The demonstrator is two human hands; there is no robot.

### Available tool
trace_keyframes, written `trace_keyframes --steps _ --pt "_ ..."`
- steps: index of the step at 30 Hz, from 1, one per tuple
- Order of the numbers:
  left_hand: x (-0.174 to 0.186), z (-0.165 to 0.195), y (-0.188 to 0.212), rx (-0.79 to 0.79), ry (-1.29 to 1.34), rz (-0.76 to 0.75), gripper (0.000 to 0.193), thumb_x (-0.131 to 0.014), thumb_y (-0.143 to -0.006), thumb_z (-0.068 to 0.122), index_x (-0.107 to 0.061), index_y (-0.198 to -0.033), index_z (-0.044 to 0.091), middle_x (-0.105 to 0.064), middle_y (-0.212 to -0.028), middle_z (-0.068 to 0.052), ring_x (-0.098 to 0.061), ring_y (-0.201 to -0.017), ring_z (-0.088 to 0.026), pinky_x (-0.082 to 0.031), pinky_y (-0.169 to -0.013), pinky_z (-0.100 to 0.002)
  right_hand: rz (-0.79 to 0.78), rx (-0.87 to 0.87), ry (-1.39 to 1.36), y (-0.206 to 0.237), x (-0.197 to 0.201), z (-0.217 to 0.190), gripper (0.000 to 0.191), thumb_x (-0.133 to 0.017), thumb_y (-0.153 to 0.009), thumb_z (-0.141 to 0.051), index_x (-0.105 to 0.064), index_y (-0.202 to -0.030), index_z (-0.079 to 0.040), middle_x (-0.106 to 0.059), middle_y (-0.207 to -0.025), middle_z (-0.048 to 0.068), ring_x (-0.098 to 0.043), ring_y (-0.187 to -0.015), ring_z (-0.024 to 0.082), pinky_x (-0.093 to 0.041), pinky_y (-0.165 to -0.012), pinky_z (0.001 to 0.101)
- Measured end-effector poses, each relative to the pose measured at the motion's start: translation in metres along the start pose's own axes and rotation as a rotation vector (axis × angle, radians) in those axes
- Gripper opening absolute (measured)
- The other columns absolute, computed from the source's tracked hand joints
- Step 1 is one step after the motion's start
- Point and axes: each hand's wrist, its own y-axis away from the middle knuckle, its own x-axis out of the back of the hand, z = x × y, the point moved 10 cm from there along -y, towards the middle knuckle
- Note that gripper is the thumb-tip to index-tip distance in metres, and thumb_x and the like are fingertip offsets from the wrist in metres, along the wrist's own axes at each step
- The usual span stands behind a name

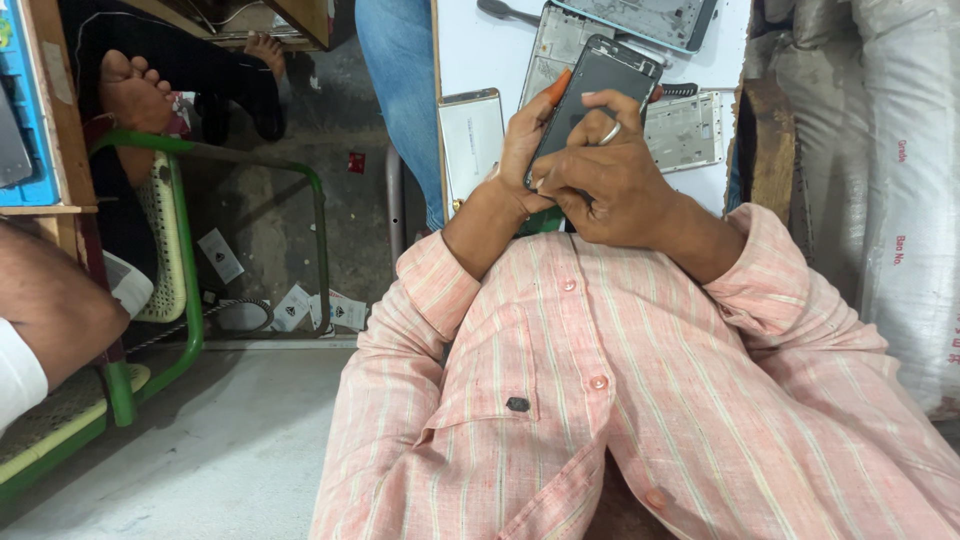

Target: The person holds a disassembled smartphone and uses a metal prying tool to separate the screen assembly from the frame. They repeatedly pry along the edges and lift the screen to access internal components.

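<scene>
Beyond my hands lies the white counter (470, 50), the largest thing in view, and on it I count four loose phone parts: one pale silver back cover (471, 140) just to the left of my left hand, one grey metal frame (556, 45) behind the phone I hold, one long grey-green frame (655, 18) at the far edge, and one silvery inner plate (685, 130) just to the right of my right hand. A single dark tool (505, 11) rests farther off, above my left hand. The one phone (592, 95) I am working on is a dark, flat slab with a glossy black face and a thin grey rim, tilted up and away from my chest, raised off the counter between both hands. My left hand (520, 150) wraps its left edge with the fingers closed around it, and a slim orange pry tool (557, 88) sticks up beside that edge. My right hand (610, 175), wearing one silver ring (609, 133), is curled snugly over the phone's lower face, its fingers pressing on the glass.
</scene>
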Motion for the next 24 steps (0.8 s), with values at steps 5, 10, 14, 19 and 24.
trace_keyframes --steps 5,10,14,19,24 --pt "0.005 -0.002 -0.002 -0.001 0.047 -0.084 0.045 -0.045 -0.118 0.041 -0.064 -0.121 0.001 -0.071 -0.102 -0.011 -0.07 -0.087 -0.02 -0.06 -0.076 -0.031 -0.011 -0.036 -0.045 0.0 0.001 0.003 0.012 -0.078 -0.088 -0.008 -0.068 -0.093 -0.011 -0.074 -0.096 -0.005 -0.058 -0.083 0.019 -0.031 -0.116 0.0473" --pt "0.011 -0.007 -0.005 0.012 0.061 0.024 0.048 -0.045 -0.111 0.044 -0.064 -0.12 0.001 -0.071 -0.109 -0.012 -0.071 -0.096 -0.021 -0.06 -0.087 -0.033 0.084 -0.084 -0.046 -0.002 0.006 0.008 0.01 -0.08 -0.086 -0.008 -0.071 -0.09 -0.011 -0.074 -0.092 -0.004 -0.061 -0.082 0.017 -0.036 -0.113 0.0467" --pt "0.007 -0.006 -0.004 0.011 0.048 0.0 0.052 -0.045 -0.11 0.045 -0.063 -0.123 -0.001 -0.071 -0.111 -0.013 -0.071 -0.099 -0.022 -0.06 -0.091 -0.035 0.155 -0.122 -0.073 -0.001 0.006 0.011 0.014 -0.085 -0.086 -0.01 -0.07 -0.087 -0.009 -0.074 -0.089 -0.001 -0.061 -0.082 0.019 -0.043 -0.107 0.0447" --pt "0.005 -0.005 -0.003 -0.032 0.014 0.016 0.054 -0.043 -0.11 0.046 -0.062 -0.125 -0.003 -0.07 -0.114 -0.016 -0.07 -0.102 -0.023 -0.059 -0.093 -0.036 0.192 -0.138 -0.047 0.003 0.006 0.011 0.013 -0.083 -0.086 -0.008 -0.07 -0.088 -0.009 -0.074 -0.09 0.001 -0.062 -0.082 0.02 -0.048 -0.106 0.0445" --pt "0.007 -0.001 -0.005 -0.051 0.017 -0.005 0.055 -0.043 -0.11 0.046 -0.062 -0.128 -0.003 -0.069 -0.116 -0.014 -0.069 -0.103 -0.021 -0.058 -0.093 -0.034 0.219 -0.162 -0.01 0.005 0.005 0.014 0.013 -0.08 -0.088 -0.007 -0.068 -0.089 -0.009 -0.074 -0.092 0.001 -0.062 -0.086 0.022 -0.047 -0.108 0.0454"
